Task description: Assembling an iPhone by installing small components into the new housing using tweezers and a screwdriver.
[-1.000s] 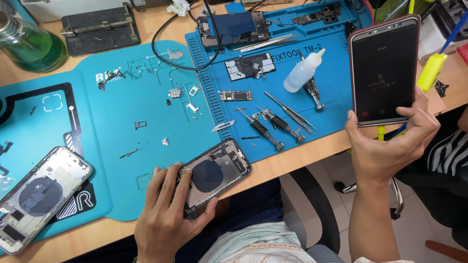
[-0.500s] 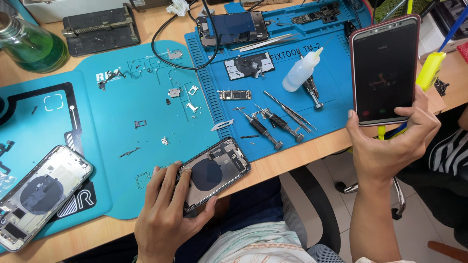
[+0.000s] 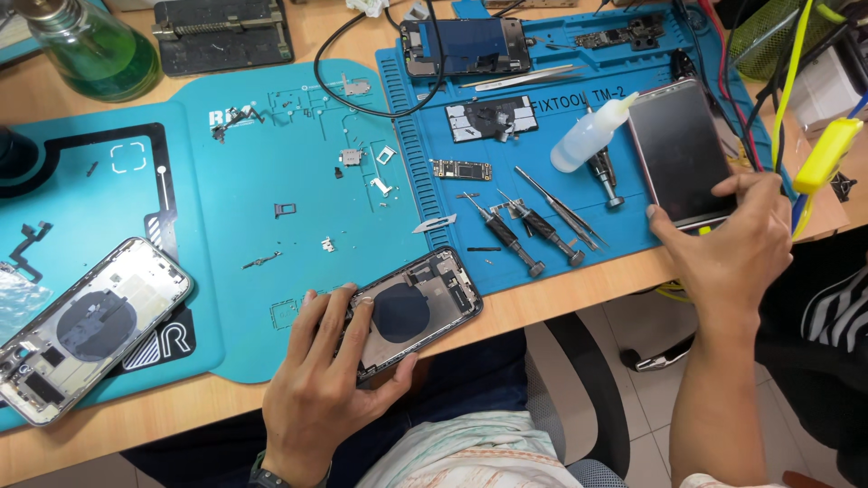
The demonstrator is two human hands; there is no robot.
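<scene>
My left hand (image 3: 321,384) grips the near end of an opened phone housing (image 3: 418,309) with a dark round coil inside, lying at the front edge of the teal work mat (image 3: 298,145). My right hand (image 3: 732,239) holds a phone screen panel (image 3: 680,152) by its lower edge, dark glass up, low over the right end of the blue repair mat (image 3: 542,72). Between the hands lie screwdrivers (image 3: 533,235) and tweezers (image 3: 561,210).
A second open phone housing (image 3: 86,325) lies at the left. A green glass bottle (image 3: 95,50) stands at the back left. A small white squeeze bottle (image 3: 588,136), a circuit board (image 3: 461,169), another phone (image 3: 466,45), loose screws and small parts dot the mats. A yellow cable (image 3: 827,149) hangs at the right.
My right hand has lowered the screen panel from upright and raised toward the blue mat, tilting it flatter. My left hand keeps its hold on the open housing.
</scene>
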